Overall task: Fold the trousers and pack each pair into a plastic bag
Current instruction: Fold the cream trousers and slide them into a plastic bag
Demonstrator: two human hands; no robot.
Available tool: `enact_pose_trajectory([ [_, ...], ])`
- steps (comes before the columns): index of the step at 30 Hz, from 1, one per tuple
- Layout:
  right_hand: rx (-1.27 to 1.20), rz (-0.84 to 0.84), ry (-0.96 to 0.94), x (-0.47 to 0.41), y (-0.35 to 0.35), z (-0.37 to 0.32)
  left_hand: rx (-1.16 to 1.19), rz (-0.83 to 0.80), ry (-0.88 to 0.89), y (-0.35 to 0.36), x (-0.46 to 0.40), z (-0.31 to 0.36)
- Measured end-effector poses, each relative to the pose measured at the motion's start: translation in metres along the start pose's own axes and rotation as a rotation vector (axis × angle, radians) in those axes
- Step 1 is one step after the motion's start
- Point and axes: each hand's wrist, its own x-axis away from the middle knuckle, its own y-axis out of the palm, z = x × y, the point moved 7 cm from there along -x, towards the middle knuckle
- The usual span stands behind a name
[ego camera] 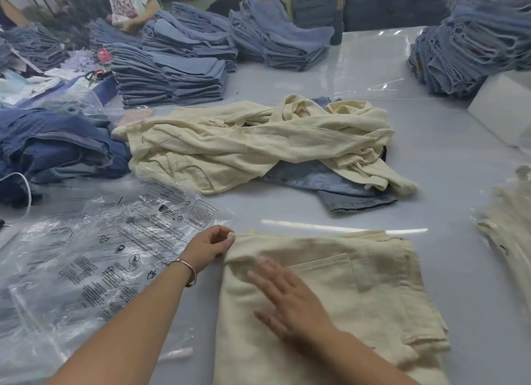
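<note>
A wide, glossy pale-grey worktable [431,183] fills the room, its surface mirroring white strip light. Tall stacks of folded blue denim [172,77] line its far edge, where a seated person [132,8] works.

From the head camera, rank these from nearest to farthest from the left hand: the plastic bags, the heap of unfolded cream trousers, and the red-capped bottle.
From the left hand, which pinches the corner of the folded cream trousers:
1. Plastic bags, right beside it, on its left.
2. Heap of unfolded cream trousers, mid-table, beyond the hand.
3. Red-capped bottle, far back on the left, by the denim stacks.
</note>
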Motion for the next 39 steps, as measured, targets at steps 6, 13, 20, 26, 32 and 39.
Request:
enact_pose_trajectory([
  [6, 0.228, -0.170, 0.000, 0.000, 0.032, 0.002, 0.100, -0.078, -0.058, 0.002, -0.032, 0.009],
  [13, 0.255, -0.158, 0.007, -0.002, 0.035, 0.003, 0.081, 0.041, -0.126, 0.019, -0.062, 0.011],
  [20, 0.247, -0.186, 0.018, -0.006, 0.033, 0.002, -0.154, 0.288, 0.148, 0.011, -0.051, 0.035],
  [26, 0.269, -0.165, 0.008, -0.005, 0.032, 0.000, -0.633, 0.091, 0.351, 0.033, -0.037, 0.029],
  [32, 0.282, -0.146, -0.047, 0.004, 0.036, -0.001, -0.828, 0.163, 0.225, 0.040, -0.074, 0.046],
  [39, 0.297, -0.114, -0.078, 0.005, 0.034, 0.000, -0.540, 0.429, 0.131, 0.021, -0.071, 0.048],
])
